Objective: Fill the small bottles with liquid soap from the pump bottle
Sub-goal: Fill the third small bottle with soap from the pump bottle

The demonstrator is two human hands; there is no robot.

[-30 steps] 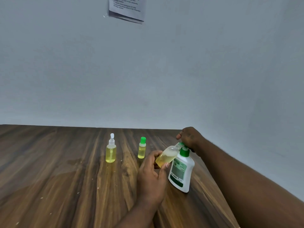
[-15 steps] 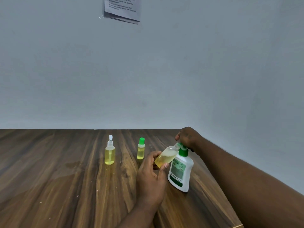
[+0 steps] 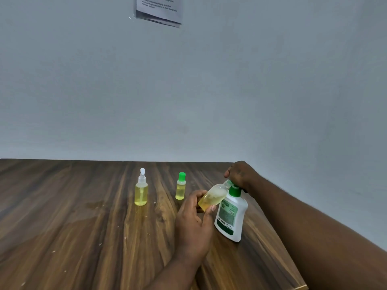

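Gripping tilted small bottle (image 3: 212, 198), left hand (image 3: 193, 226) fingers curled; right hand (image 3: 240, 174) curled over pump bottle (image 3: 230, 216) top (fingertips hidden).

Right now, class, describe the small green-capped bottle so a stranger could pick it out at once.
Start at the wooden table by the grey wall. Two small bottles of yellow liquid stand left of the white pump bottle. The green-capped bottle is the right one, shorter than its neighbour, which has a white nozzle top.

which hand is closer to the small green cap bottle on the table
Left. The left hand sits just right of the green-capped bottle; the right hand is farther right, on the pump bottle.
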